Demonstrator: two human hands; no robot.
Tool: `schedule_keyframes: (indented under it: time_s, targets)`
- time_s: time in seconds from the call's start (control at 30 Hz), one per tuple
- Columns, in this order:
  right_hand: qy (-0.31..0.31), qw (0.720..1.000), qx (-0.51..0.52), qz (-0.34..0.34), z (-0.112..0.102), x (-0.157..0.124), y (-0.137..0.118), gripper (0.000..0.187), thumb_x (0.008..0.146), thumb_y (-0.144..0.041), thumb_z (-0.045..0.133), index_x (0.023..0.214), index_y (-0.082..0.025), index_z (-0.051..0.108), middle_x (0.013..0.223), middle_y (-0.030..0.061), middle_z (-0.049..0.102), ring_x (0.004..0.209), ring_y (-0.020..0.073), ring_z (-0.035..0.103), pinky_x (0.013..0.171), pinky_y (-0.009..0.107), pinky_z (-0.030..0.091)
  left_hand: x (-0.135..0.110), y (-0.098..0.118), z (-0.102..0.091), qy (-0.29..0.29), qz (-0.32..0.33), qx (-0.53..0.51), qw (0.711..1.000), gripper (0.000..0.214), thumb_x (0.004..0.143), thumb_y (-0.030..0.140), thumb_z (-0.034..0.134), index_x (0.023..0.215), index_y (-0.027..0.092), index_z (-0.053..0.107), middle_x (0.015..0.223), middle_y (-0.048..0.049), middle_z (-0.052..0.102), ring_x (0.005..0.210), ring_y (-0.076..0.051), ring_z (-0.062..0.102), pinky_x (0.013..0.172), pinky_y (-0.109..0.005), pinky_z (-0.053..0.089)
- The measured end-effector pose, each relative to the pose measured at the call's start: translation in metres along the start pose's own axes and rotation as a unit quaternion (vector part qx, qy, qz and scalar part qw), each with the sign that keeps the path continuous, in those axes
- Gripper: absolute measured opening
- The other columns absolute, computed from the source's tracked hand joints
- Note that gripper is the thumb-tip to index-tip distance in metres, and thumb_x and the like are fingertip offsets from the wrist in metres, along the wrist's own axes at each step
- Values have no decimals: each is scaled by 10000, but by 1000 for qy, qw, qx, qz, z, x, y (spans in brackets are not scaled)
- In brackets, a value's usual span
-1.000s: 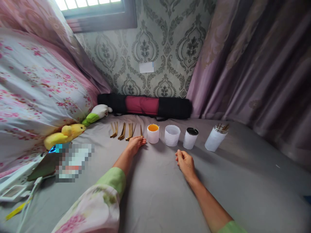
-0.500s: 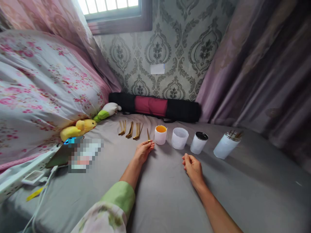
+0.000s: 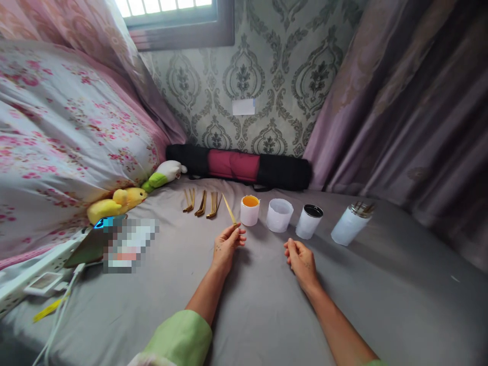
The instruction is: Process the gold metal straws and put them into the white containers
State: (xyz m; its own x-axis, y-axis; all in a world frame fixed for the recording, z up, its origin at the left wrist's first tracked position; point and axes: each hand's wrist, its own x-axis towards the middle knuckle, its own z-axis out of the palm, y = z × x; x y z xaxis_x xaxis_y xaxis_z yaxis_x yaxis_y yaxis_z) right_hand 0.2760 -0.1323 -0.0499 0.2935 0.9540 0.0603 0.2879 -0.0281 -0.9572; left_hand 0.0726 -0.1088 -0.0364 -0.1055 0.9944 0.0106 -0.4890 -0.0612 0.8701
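Note:
My left hand (image 3: 229,243) pinches the lower end of a slim, tapered golden stick (image 3: 229,209), which points up and leans left. Just beyond those fingers stands a white cup with an orange inside (image 3: 250,213). My right hand (image 3: 301,259) lies loosely closed on the grey sheet, and nothing shows in its fingers. It is nearest to a white translucent cup (image 3: 280,218) and a white-wrapped can with a dark inside (image 3: 309,223). Left of the held stick lie three groups of similar golden sticks (image 3: 213,206) with bent lower ends.
A tilted white-wrapped jar (image 3: 348,226) at the right holds several dark sticks. Behind everything lies a black and maroon roll bag (image 3: 236,165). Plush toys (image 3: 118,203), a phone (image 3: 95,244), a blurred-out item (image 3: 131,244) and a power strip (image 3: 38,269) are at the left.
The golden stick in my left hand has tipped left and shows more of its length. My right hand stays in nearly the same place. The view has shifted slightly.

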Motion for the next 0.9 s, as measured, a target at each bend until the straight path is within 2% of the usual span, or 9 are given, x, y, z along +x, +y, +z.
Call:
schedule_keyframes:
  time_s: [0.33, 0.7, 0.9]
  targets:
    - [-3, 1000, 30, 2, 0, -1, -1, 407, 763, -527, 414, 732, -148, 560, 565, 1, 507, 412, 68, 433, 355, 168, 311, -12, 0, 12, -35, 59, 117, 991, 361, 727, 337, 569, 1017, 125, 602, 778, -61, 615, 608, -112, 557, 548, -246, 444]
    - [-2, 999, 51, 6, 1, -2, -2, 412, 745, -538, 432, 723, -147, 563, 557, -2, 506, 393, 60, 424, 334, 159, 293, -12, -8, 9, -60, 90, 241, 964, 310, 761, 308, 506, 1013, 169, 623, 789, -41, 614, 611, -96, 529, 520, -200, 405]
    - [-7, 998, 65, -1, 0, -5, -6, 425, 730, -547, 442, 782, -149, 581, 578, 4, 511, 418, 72, 434, 344, 168, 302, -14, -12, 8, -65, 118, 280, 951, 289, 770, 261, 479, 1006, 198, 633, 766, -27, 605, 608, -96, 527, 590, -217, 438]
